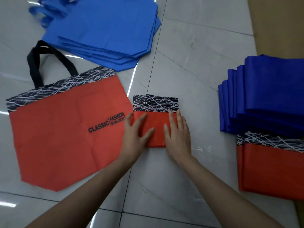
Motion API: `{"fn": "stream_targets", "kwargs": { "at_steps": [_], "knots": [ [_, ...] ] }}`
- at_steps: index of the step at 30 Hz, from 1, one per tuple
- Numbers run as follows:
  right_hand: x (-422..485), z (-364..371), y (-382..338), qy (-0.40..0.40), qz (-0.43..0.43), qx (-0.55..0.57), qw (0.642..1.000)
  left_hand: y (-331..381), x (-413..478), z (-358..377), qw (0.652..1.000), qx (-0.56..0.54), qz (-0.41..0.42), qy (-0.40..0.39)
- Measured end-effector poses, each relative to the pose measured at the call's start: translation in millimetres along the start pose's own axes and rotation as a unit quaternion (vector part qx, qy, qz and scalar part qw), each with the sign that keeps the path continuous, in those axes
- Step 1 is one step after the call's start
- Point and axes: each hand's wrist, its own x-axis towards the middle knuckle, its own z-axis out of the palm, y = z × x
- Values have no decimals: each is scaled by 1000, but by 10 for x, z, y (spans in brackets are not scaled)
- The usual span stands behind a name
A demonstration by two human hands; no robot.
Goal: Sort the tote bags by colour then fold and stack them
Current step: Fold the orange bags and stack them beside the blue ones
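Note:
A folded red tote bag [158,119] with a black-and-white scribble band lies on the floor at the centre. My left hand [137,135] presses flat on its left edge, and my right hand [176,137] presses flat on its right edge, fingers spread. An unfolded red tote bag [62,129] with black handles and "CLASSIC FASHION" print lies flat to the left. Several unfolded light blue tote bags [105,28] are piled at the top. At the right, a stack of folded dark blue bags [266,96] overlaps folded red bags [271,167].
The surface is a glossy grey marble tile floor [194,66] with dark grout lines. A brown cardboard sheet [278,22] lies under the folded stacks along the right edge.

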Motion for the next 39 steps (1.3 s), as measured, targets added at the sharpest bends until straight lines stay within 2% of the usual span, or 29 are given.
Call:
{"fn": "stream_targets", "kwargs": {
  "at_steps": [2, 4, 6, 8, 10, 12, 14, 16, 17, 20, 21, 23, 25, 27, 29, 33, 35, 37, 39],
  "knots": [
    [-68, -32, -44, 7, 13, 62, 998, 35, 62, -75, 985, -158, -47, -43],
    [-118, -76, -54, 22, 18, 124, 992, 78, 69, -134, 942, -297, -111, -107],
    [-165, -125, -21, 41, 32, 182, 982, 113, 54, -181, 921, -340, -130, -137],
    [-214, -202, -14, 59, 82, 265, 959, 175, 61, -231, 907, -372, -125, -155],
    [-239, -345, -31, 67, 167, 379, 908, 291, 115, -287, 895, -392, -120, -176],
    [-230, -516, -5, 38, 262, 461, 847, 460, 183, -335, 887, -393, -105, -217],
    [-244, -762, 67, -14, 293, 470, 833, 646, 246, -335, 871, -402, -93, -267],
    [-259, -1022, 162, -10, 279, 452, 847, 841, 280, -251, 862, -399, -86, -302],
    [-265, -1162, 216, 15, 272, 432, 860, 935, 269, -175, 870, -379, -74, -307],
    [-355, -1516, 457, 82, 249, 310, 914, 1156, 93, 119, 941, -181, 37, -282],
    [-446, -1619, 534, 84, 239, 274, 928, 1197, -19, 225, 950, -110, 76, -283],
    [-694, -1747, 729, 69, 229, 217, 947, 1259, -283, 439, 941, -22, 118, -315],
    [-931, -1841, 948, 63, 242, 189, 950, 1323, -516, 679, 937, 12, 136, -320],
    [-1097, -1903, 1179, 74, 276, 157, 945, 1407, -688, 968, 943, -1, 128, -308],
    [-1207, -1911, 1433, 81, 313, 98, 941, 1489, -826, 1269, 941, -71, 74, -322],
    [-1409, -1907, 1853, 114, 363, -56, 923, 1453, -1011, 1731, 897, -203, -23, -392],
    [-1413, -1827, 2031, 147, 300, -128, 934, 1390, -1045, 1881, 903, -213, -29, -372],
    [-1332, -1654, 2125, 167, 166, -174, 956, 1373, -1073, 1985, 930, -174, -11, -322],
    [-1164, -1521, 2156, 124, 80, -186, 971, 1385, -1059, 2054, 954, -79, 10, -287]
  ]
}}
